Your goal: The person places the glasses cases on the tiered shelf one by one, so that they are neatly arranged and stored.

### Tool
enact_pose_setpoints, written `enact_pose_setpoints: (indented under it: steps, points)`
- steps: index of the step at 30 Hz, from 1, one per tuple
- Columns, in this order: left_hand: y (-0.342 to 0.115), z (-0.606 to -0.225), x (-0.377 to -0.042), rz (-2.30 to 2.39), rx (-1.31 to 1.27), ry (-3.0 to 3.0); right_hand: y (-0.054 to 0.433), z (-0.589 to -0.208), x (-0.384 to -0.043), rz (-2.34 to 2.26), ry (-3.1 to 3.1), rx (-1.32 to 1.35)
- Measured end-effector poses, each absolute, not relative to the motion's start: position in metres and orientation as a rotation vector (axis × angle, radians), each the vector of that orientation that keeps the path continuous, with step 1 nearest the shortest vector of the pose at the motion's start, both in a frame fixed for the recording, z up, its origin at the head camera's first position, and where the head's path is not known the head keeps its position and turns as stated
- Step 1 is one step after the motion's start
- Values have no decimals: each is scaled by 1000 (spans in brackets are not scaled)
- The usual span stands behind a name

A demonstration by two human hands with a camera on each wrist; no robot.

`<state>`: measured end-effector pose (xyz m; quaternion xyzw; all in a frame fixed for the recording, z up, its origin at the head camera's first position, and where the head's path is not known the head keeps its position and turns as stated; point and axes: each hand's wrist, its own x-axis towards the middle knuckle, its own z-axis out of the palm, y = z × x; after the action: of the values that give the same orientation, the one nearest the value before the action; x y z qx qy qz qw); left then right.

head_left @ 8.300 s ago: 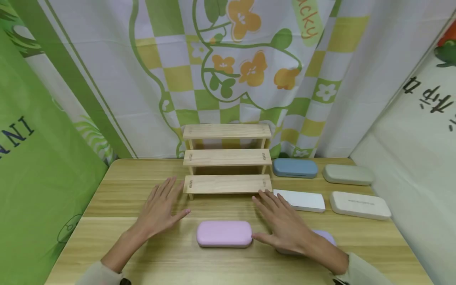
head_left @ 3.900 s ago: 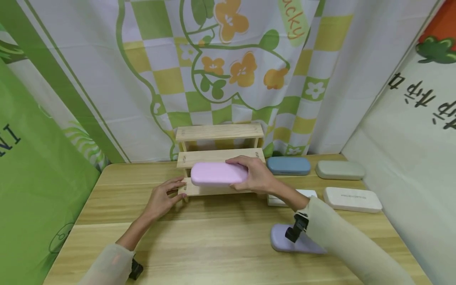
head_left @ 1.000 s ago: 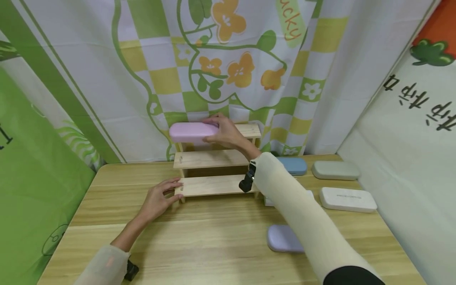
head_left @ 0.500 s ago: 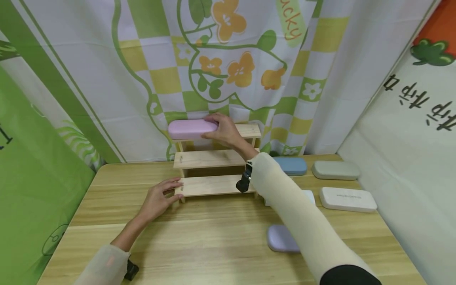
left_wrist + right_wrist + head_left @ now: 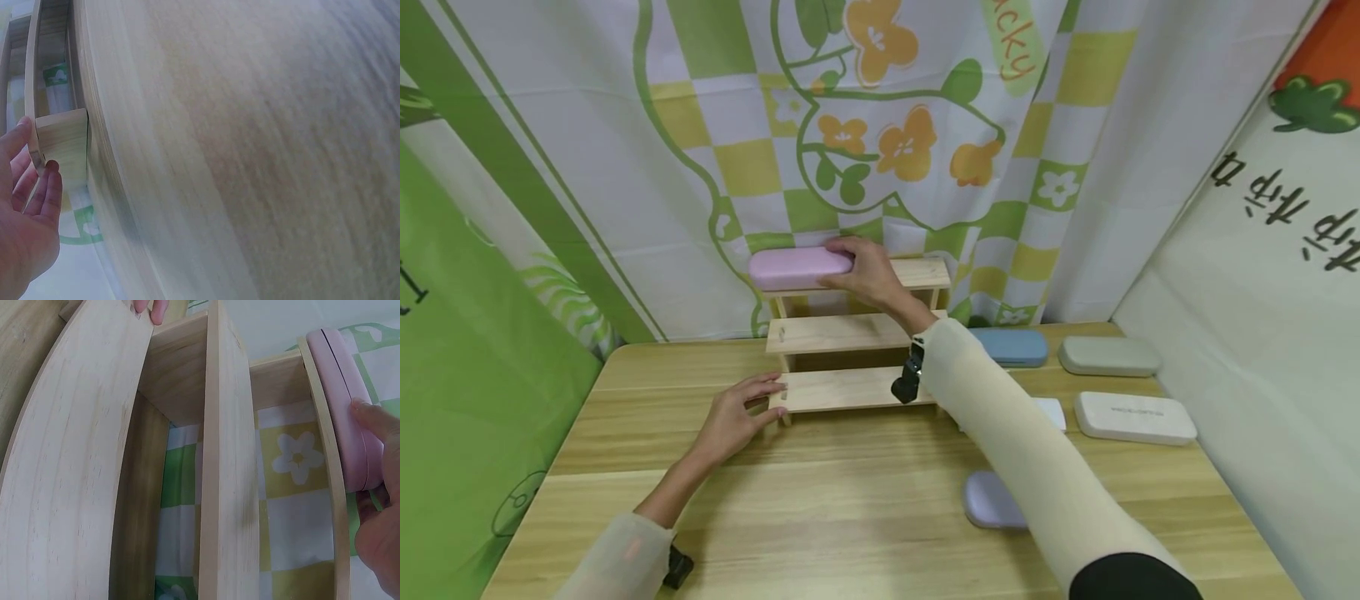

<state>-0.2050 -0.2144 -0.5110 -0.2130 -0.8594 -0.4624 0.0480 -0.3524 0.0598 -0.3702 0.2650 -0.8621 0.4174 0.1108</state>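
A pink glasses case (image 5: 797,268) lies lengthwise on the left part of the top step of a three-tier wooden stand (image 5: 842,333). My right hand (image 5: 868,272) grips the case by its right end, thumb in front and fingers behind. In the right wrist view the pink case (image 5: 344,406) sits along the top board, its lid seam showing. At the lowest step's left end, my left hand (image 5: 730,421) pinches the board. The left wrist view shows the left hand's thumb and fingers on either side of that board end (image 5: 35,137).
Right of the stand lie a blue case (image 5: 1015,347), a grey-green case (image 5: 1108,356), a cream case (image 5: 1135,417) and a partly hidden white case (image 5: 1051,412). My right sleeve covers part of a lavender case (image 5: 992,500). A patterned curtain (image 5: 925,167) hangs behind the stand.
The pink case went from the table up to the top step in my right hand, then shifted slightly left. My left hand came to the lowest step's end and stayed there.
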Motion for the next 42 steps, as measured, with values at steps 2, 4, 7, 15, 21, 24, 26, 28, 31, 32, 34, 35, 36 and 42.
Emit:
enact_pose_setpoints:
  steps: [2, 4, 7, 15, 21, 24, 26, 28, 31, 32, 34, 35, 36, 42]
  points:
    - [-214, -511, -205, -1407, -650, -2619, 58, -371, -352, 1228, -2536, 764]
    - [-215, -512, -205, -1404, -648, -2619, 56, -371, -352, 1230, -2536, 751]
    - [-215, -513, -205, -1409, -647, -2614, 54, -370, -351, 1229, -2535, 741]
    - [-213, -511, -204, -1411, -644, -2617, 52, -370, -350, 1229, -2541, 719]
    - [-213, -512, -204, -1408, -650, -2613, 53, -370, -347, 1251, -2517, 740]
    - [-214, -512, -205, -1413, -650, -2614, 55, -368, -345, 1262, -2499, 772]
    - [-214, -512, -205, -1415, -652, -2615, 57, -367, -342, 1269, -2491, 784]
    - [-214, -510, -205, -1419, -654, -2616, 61, -365, -339, 1271, -2487, 792]
    - [-213, -510, -205, -1420, -656, -2618, 68, -364, -335, 1251, -2482, 797]
    - [-213, -510, -205, -1422, -657, -2618, 71, -362, -333, 1240, -2479, 801]
    - [-213, -510, -205, -1426, -660, -2619, 77, -360, -330, 1208, -2482, 803]
    - [-213, -510, -205, -1430, -662, -2618, 79, -359, -328, 1215, -2478, 807]
    - [-213, -511, -205, -1432, -662, -2618, 82, -357, -326, 1218, -2477, 810]
    - [-215, -512, -206, -1464, -648, -2611, 97, -349, -311, 1296, -2430, 890]
